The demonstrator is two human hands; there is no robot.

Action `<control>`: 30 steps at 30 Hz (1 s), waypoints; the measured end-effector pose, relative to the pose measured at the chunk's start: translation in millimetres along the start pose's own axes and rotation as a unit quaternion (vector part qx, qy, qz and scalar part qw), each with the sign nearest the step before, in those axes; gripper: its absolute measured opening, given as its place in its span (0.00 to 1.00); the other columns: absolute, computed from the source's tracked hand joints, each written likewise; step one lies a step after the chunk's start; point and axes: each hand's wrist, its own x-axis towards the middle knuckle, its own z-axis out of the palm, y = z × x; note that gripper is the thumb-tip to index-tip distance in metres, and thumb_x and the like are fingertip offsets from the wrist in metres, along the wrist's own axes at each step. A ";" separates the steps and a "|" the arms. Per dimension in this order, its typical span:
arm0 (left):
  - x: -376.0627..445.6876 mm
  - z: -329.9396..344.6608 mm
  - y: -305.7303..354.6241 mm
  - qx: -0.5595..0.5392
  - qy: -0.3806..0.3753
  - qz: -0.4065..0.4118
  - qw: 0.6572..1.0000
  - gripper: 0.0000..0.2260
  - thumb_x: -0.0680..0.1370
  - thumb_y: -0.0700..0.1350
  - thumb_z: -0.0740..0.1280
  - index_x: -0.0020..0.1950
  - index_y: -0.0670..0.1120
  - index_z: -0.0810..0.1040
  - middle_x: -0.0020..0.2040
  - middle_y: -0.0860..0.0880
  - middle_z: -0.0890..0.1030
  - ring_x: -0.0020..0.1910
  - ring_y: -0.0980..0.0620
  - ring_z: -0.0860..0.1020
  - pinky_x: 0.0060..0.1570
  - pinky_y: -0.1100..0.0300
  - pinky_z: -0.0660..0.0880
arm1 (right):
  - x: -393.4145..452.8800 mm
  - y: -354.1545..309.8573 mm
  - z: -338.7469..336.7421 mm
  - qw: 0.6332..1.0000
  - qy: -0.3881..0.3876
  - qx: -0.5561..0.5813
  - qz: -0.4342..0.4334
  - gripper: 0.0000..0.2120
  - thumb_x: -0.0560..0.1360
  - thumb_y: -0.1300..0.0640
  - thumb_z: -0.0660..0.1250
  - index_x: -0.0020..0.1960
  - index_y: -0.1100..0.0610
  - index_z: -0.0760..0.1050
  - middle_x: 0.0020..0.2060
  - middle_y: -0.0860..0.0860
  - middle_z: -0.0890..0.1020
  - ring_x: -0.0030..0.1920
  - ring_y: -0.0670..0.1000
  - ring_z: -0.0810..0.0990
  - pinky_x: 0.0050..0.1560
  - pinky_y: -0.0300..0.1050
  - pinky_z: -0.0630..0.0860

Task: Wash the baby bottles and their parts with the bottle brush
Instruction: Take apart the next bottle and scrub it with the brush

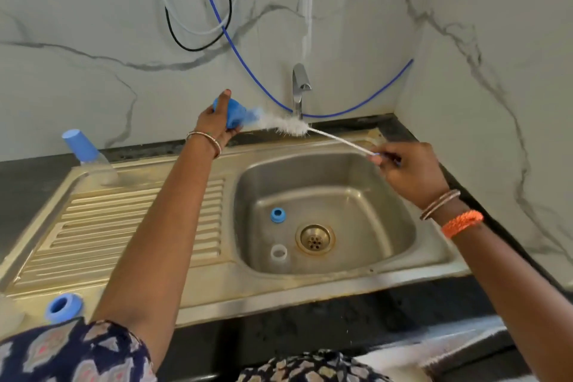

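My left hand (214,122) grips a blue bottle cap (234,115) held up behind the sink's back rim. My right hand (409,169) pinches the thin handle of the white bottle brush (291,125), whose bristle tip sits at the cap's opening. In the steel sink basin (372,195) lie a blue collar ring (277,215) and a clear ring-shaped part (279,253). A baby bottle with a blue cap (83,153) stands tilted on the drainboard's far left corner. Another blue collar ring (63,307) rests on the sink's front left edge.
The tap (299,87) stands behind the basin, no water visibly running. A brass drain (314,239) sits in the basin floor. The ribbed drainboard (124,226) lies to the left. A blue hose (248,71) and cables hang on the marble wall.
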 end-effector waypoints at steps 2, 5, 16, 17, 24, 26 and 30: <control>-2.0 -5.1 -5.6 -0.021 -0.035 -0.004 0.999 0.18 0.80 0.54 0.62 0.57 0.38 0.72 0.49 0.41 0.79 0.42 0.50 0.80 0.35 0.62 0.78 | 1.3 -2.0 -3.8 0.928 -0.220 0.204 0.221 0.12 0.79 0.61 0.60 0.41 0.59 0.80 0.21 0.50 0.74 0.17 0.44 0.65 0.21 0.34 0.61; -2.8 -7.8 -14.0 -0.061 -0.043 -0.011 0.997 0.19 0.80 0.55 0.60 0.56 0.39 0.73 0.47 0.42 0.79 0.42 0.49 0.80 0.40 0.59 0.80 | -2.5 -0.4 -1.0 0.818 -0.316 0.342 0.338 0.14 0.82 0.59 0.55 0.47 0.64 0.77 0.24 0.50 0.70 0.16 0.41 0.59 0.18 0.32 0.55; -3.2 -5.7 -19.9 -0.188 0.022 -0.076 0.979 0.10 0.81 0.45 0.59 0.43 0.40 0.71 0.41 0.43 0.77 0.39 0.49 0.78 0.32 0.59 0.80 | -12.0 -15.0 19.8 0.869 -0.302 0.237 0.311 0.11 0.79 0.61 0.59 0.42 0.59 0.78 0.25 0.49 0.74 0.21 0.45 0.68 0.21 0.35 0.63; -3.6 -8.0 -19.0 -0.204 0.007 -0.087 0.975 0.09 0.80 0.42 0.58 0.41 0.40 0.71 0.39 0.44 0.75 0.38 0.49 0.77 0.33 0.59 0.80 | -10.9 -13.9 16.8 0.779 -0.370 0.333 0.381 0.14 0.80 0.61 0.53 0.42 0.62 0.75 0.23 0.49 0.69 0.18 0.43 0.62 0.17 0.33 0.57; -3.8 -23.9 -29.6 -0.229 0.022 -0.157 0.960 0.08 0.76 0.45 0.66 0.48 0.41 0.70 0.43 0.42 0.74 0.43 0.46 0.76 0.56 0.49 0.76 | -14.3 -10.0 26.1 0.960 -0.234 -0.041 0.149 0.11 0.76 0.49 0.67 0.53 0.53 0.69 0.36 0.49 0.77 0.32 0.48 0.75 0.34 0.42 0.72; -4.9 -21.2 -31.4 -0.197 0.039 -0.152 0.968 0.06 0.77 0.42 0.66 0.46 0.42 0.70 0.45 0.42 0.73 0.43 0.46 0.76 0.51 0.49 0.76 | -18.2 -10.1 22.4 0.972 -0.091 -0.202 0.078 0.10 0.75 0.48 0.67 0.48 0.53 0.71 0.36 0.49 0.75 0.36 0.52 0.75 0.37 0.44 0.69; -7.1 -15.1 -36.2 -0.207 0.038 -0.145 0.967 0.05 0.78 0.40 0.65 0.44 0.41 0.70 0.43 0.43 0.74 0.40 0.48 0.76 0.39 0.54 0.79 | -25.9 -13.3 19.0 0.966 0.058 -0.250 0.035 0.09 0.74 0.52 0.68 0.41 0.57 0.80 0.32 0.52 0.79 0.35 0.56 0.77 0.40 0.46 0.69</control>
